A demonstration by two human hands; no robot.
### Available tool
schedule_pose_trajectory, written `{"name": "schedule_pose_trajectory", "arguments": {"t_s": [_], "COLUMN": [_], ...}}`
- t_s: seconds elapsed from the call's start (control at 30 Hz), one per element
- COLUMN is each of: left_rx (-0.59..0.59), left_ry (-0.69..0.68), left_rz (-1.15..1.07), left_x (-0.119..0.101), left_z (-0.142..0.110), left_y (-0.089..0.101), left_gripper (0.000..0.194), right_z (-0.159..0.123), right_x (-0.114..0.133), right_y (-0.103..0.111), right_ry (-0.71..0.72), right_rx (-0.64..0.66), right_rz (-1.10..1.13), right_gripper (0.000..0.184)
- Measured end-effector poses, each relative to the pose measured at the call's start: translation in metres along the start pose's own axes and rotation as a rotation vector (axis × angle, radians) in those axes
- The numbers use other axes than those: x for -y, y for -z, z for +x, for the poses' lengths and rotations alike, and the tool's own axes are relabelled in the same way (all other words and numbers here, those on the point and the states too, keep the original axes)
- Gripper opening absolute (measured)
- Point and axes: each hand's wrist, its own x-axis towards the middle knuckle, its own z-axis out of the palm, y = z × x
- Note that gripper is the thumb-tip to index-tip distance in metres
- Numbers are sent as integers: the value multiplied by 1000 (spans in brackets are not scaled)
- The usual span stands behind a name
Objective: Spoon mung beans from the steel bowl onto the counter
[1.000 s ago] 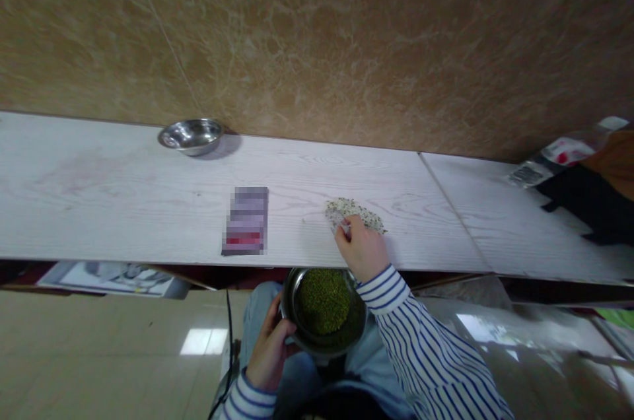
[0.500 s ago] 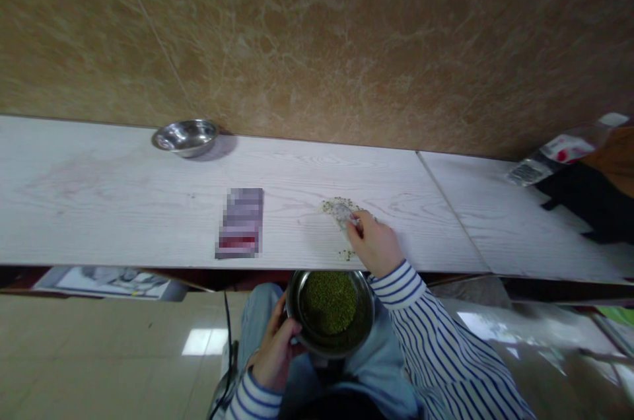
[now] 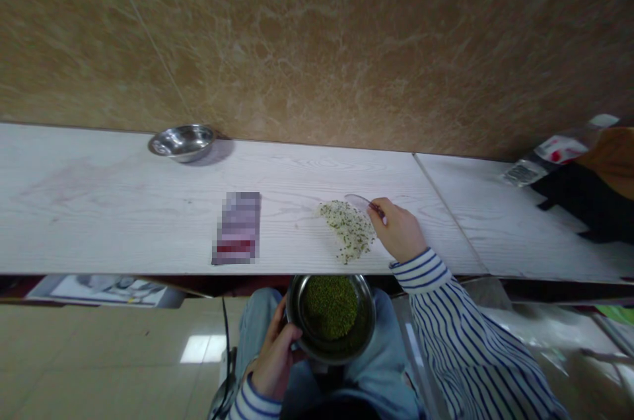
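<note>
My left hand [image 3: 275, 355] grips the left rim of a steel bowl [image 3: 367, 334], thumb over the edge. Green beans that look like mung beans [image 3: 331, 304] fill the middle of this bowl, which is held over the lap just below the table's front edge. On the table lies a thin spread of white grains mixed with green beans [image 3: 349, 230]. My right hand [image 3: 397, 230] is closed around the dark handle of a spoon [image 3: 357, 199]. Its pale, thin end points left over the back edge of the spread; whether it touches the table I cannot tell.
A second steel bowl [image 3: 182, 144] stands at the back left by the wall. A blurred-out flat rectangle [image 3: 236, 228] lies left of the grains. At the far right are a plastic bottle [image 3: 564, 148] and a black cloth-like item [image 3: 569, 199]. An open drawer [image 3: 111, 291] is under the table.
My right hand has moved right and slightly up with the spoon, uncovering more of the grain spread. My left hand and the bowl stay nearly in place.
</note>
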Motion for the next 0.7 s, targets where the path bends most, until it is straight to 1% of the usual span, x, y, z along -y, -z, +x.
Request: {"name": "schedule_pose_trajectory", "arguments": {"t_s": [0.1, 0.17, 0.23, 0.3, 0.47, 0.7], "left_rx": [18, 40, 54, 55, 3, 3], "left_ry": [14, 24, 30, 28, 6, 16], "left_rz": [21, 28, 26, 27, 31, 31], "left_x": [-1, -2, -3, -4, -6, -6], "left_z": [1, 2, 3, 3, 0, -3], "left_y": [5, 8, 9, 9, 4, 0], "left_gripper": [75, 76, 76, 76, 73, 74], "right_z": [27, 43, 54, 59, 51, 34], "right_x": [-6, -9, -9, -8, 3, 14], "right_y": [-4, -9, -13, -17, -18, -10], "right_ry": [-17, -13, 6, 42, 129, 177], "right_rx": [99, 131, 165, 196, 249, 265], "right_rz": [-103, -124, -135, -139, -140, -148], "right_gripper": [22, 23, 23, 23, 24, 26]}}
